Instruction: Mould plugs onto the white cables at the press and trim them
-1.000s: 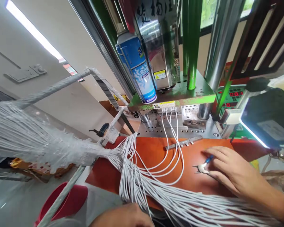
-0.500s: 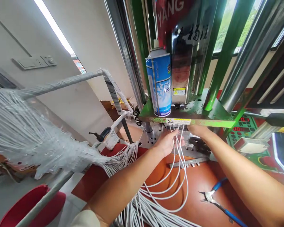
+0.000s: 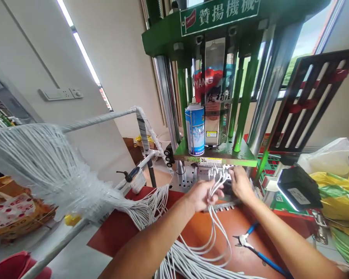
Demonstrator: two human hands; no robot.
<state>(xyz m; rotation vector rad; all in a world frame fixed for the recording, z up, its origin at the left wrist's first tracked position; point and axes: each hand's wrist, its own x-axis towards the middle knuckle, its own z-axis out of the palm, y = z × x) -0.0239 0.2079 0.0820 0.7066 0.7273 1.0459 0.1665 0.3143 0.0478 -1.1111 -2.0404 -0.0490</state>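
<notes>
My left hand point(image 3: 204, 195) is closed around a small bunch of white cables point(image 3: 216, 188) in front of the press. Their pale ends point(image 3: 218, 172) fan out just below the press's green plate point(image 3: 221, 158). At the right side of those ends is my right hand point(image 3: 241, 184), its thumb and fingertips pinched together; what lies between them is too small to make out. From the left hand the cables loop down to a big pile of white cables point(image 3: 189, 257) on the reddish-brown tabletop point(image 3: 241, 217). A notched metal bar point(image 3: 223, 206) lies below the hands.
Blue-handled pliers point(image 3: 246, 241) lie on the tabletop at the right. A blue spray can point(image 3: 195, 130) stands on the press plate. A plastic-wrapped cable bundle point(image 3: 72, 182) hangs over a wrapped frame point(image 3: 101, 118) at the left. A black device point(image 3: 299, 188) sits at the right.
Both hands have come out from under the press plate towards me, the cable ends with them. The left hand now gathers the cables into a tighter bunch. My view has tilted up.
</notes>
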